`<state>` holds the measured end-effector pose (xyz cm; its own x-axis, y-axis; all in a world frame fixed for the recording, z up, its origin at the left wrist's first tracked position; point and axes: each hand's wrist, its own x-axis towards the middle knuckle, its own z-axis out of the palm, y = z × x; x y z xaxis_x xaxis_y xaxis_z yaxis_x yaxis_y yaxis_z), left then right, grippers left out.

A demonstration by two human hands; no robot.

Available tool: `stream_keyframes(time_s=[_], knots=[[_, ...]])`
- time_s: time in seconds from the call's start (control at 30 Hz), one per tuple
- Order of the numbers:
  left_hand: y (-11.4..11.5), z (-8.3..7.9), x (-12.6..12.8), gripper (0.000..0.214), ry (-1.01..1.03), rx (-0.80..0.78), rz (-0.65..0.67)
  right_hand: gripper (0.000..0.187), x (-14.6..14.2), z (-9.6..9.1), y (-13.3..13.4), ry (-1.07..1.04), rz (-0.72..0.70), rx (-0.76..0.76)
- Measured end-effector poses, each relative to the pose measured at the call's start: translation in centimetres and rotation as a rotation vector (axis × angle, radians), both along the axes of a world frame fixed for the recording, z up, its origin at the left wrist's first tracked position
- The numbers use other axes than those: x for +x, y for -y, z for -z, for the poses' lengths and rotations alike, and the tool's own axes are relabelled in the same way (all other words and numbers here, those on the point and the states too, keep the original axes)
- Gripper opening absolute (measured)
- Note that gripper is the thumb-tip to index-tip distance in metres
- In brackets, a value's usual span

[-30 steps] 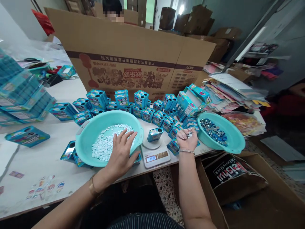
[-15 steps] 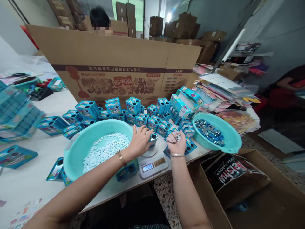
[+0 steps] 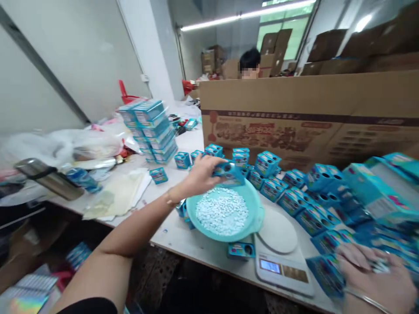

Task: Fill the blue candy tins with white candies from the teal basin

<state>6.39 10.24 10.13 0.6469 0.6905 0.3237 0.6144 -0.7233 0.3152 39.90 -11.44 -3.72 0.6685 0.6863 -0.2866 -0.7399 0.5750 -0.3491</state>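
Observation:
My left hand [image 3: 199, 174] is closed on a small blue box [image 3: 229, 172] and holds it above the far rim of the teal basin [image 3: 258, 218], which is full of small white pellets [image 3: 222, 211]. My right hand [image 3: 373, 274] sits blurred at the lower right, fingers curled around some white pellets, beside several blue boxes [image 3: 324, 209]. The white kitchen scale [image 3: 281, 257] stands between the hands with a bare platform.
A large cardboard box wall [image 3: 310, 117] stands behind the rows of blue boxes. A stack of blue cartons [image 3: 152, 128] rises at the back left, near plastic bags and a metal flask [image 3: 46, 179]. Another person sits behind the cardboard.
My left hand has lifted the blue box off the scale and carried it left over the basin. The view has swung left. My right hand stays closed by the boxes.

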Motion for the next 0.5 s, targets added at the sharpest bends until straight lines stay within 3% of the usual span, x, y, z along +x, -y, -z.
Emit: stream_keyframes(time_s=[0.1, 0.17, 0.23, 0.37, 0.5], knots=[[-3.4, 0.2, -9.9, 0.044, -0.151, 0.021, -0.232, 0.027, -1.7, -0.5, -0.6, -0.174, 0.057, 0.025], [-5.6, 2.2, -15.1, 0.042, -0.278, -0.011, -0.339, 0.024, -2.8, -0.8, -1.4, -0.208, 0.050, 0.026], [-7.3, 5.1, -18.7, 0.040, -0.384, -0.023, -0.441, 0.017, -3.6, -1.1, -2.3, -0.158, 0.018, -0.003], [-9.1, 10.2, -21.7, 0.033, -0.469, -0.021, -0.560, 0.012, -5.1, -1.8, -3.5, -0.018, -0.034, -0.089], [-9.9, 12.5, -22.2, 0.039, -0.455, 0.013, -0.572, 0.014, -5.9, -2.5, -3.0, 0.078, -0.010, -0.115]])
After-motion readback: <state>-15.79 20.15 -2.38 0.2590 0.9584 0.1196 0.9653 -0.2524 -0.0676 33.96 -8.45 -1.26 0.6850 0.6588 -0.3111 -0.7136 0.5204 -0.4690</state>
